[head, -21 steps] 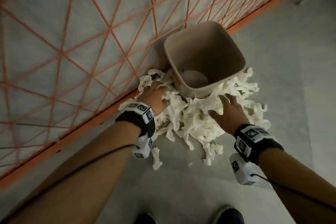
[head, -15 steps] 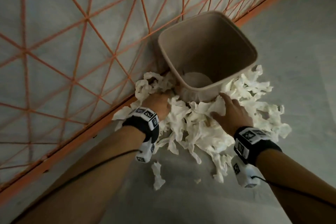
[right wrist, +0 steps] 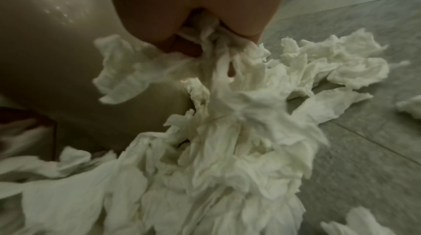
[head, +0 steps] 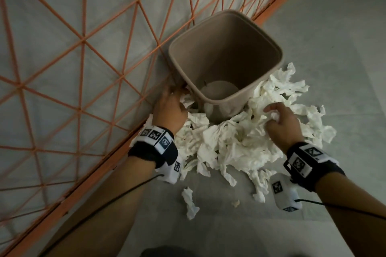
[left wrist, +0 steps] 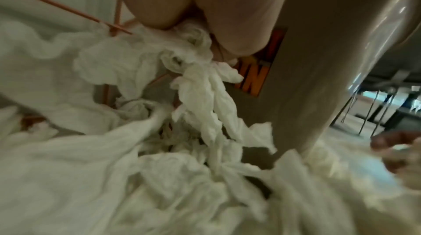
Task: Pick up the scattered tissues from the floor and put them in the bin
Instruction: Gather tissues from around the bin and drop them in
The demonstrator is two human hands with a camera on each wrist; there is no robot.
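— Since the tissues (head: 234, 144) lie heaped on the floor (head: 344, 69) round the foot of the bin (head: 224, 56), which hand has a hold on them?

— Both do. Fingers (right wrist: 187, 49) of the right hand (head: 283, 125) are curled into a bunch that trails down under them; those of the left hand (head: 170, 108) pinch a wad against the bin's side, though that wrist view is blurred, so I would not swear how many sheets.

— And the bin from the fingers?

— Its mouth opens up and ahead, between the two hands. The left sits nearer, almost touching the wall; the right is just beside the opposite corner. One stray tissue (head: 189, 202) lies behind both wrists, toward the body.

— That orange netting (head: 83, 39)?

— Close beyond the left knuckles.
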